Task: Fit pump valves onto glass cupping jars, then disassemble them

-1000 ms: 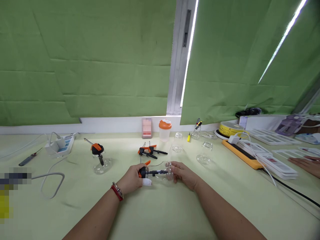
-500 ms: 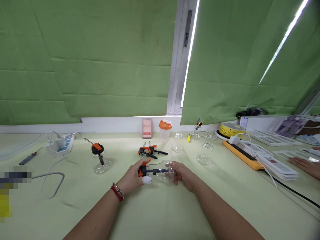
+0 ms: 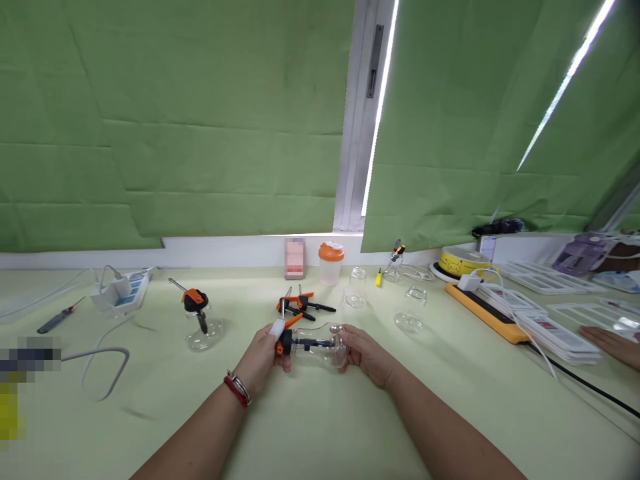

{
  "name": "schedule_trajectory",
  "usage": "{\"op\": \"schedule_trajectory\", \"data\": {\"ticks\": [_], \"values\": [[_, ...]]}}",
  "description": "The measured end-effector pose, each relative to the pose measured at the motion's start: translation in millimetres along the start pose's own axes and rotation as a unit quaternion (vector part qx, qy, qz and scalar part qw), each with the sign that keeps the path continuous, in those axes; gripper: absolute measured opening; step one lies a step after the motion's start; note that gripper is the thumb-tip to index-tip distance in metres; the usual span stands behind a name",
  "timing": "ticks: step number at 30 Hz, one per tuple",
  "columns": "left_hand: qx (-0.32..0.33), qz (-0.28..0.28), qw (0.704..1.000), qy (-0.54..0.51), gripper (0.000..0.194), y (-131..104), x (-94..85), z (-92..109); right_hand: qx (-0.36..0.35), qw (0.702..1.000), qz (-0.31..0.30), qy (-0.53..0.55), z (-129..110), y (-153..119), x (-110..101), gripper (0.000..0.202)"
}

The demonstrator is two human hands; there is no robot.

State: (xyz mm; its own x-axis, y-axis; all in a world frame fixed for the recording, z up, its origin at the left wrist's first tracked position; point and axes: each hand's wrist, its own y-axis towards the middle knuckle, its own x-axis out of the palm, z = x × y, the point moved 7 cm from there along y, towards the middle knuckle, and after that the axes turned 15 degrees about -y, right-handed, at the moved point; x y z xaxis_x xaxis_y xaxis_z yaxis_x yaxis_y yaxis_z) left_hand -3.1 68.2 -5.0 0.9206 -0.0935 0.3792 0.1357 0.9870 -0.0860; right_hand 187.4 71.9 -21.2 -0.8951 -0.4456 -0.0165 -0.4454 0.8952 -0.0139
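A clear glass bottle (image 3: 323, 333) lies on its side between my hands, just above the table. My left hand (image 3: 260, 358) grips its black-and-orange lid (image 3: 285, 341), the white-wrapped thumb on top beside a metal spout. A black tube runs from the lid into the glass. My right hand (image 3: 369, 355) is closed around the bottle's base. Behind them lie black-and-orange lids (image 3: 303, 302) with spouts and black tubes. Over to the left stands another glass bottle (image 3: 206, 337), fitted with the same kind of lid (image 3: 195, 300).
Two open glass bottles (image 3: 355, 297) (image 3: 411, 320) stand right of centre. An orange-lidded cup (image 3: 330, 270) is at the back. Rightward are an orange power strip (image 3: 487, 313), white trays (image 3: 555, 333) and another person's hand (image 3: 613, 345). A screwdriver (image 3: 57, 320) and a white power strip (image 3: 131, 293) lie left.
My left hand has turned around the lid: its wrapped thumb moved from the near side to the top, and the metal spout now shows. My right hand stays at the base.
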Motion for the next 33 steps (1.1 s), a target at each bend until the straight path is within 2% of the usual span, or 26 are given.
{"op": "schedule_trajectory", "data": {"ticks": [10,14,19,27,31,33], "values": [[-0.023,0.019,0.998,0.064,0.042,-4,1.3,-2,-0.016,0.999,-0.013,-0.033,-1,-2,5,0.038],[-0.03,0.04,0.996,0.072,0.042,-4,-1.2,-1,0.006,0.997,-0.016,-0.072,2,-1,6,0.039],[-0.033,0.027,0.996,0.079,0.043,-6,5.2,0,0.05,0.995,-0.002,-0.09,9,-1,2,0.054],[-0.045,0.03,0.996,0.068,0.043,-7,7.0,-3,0.062,0.994,-0.006,-0.084,16,2,1,0.063],[-0.033,0.03,0.997,0.062,0.043,-5,2.7,-4,0.024,0.999,0.002,-0.038,5,-2,3,0.059],[-0.033,0.037,0.997,0.057,0.043,-3,-0.3,-4,-0.001,0.999,-0.006,-0.038,-3,-5,5,0.064]]}}
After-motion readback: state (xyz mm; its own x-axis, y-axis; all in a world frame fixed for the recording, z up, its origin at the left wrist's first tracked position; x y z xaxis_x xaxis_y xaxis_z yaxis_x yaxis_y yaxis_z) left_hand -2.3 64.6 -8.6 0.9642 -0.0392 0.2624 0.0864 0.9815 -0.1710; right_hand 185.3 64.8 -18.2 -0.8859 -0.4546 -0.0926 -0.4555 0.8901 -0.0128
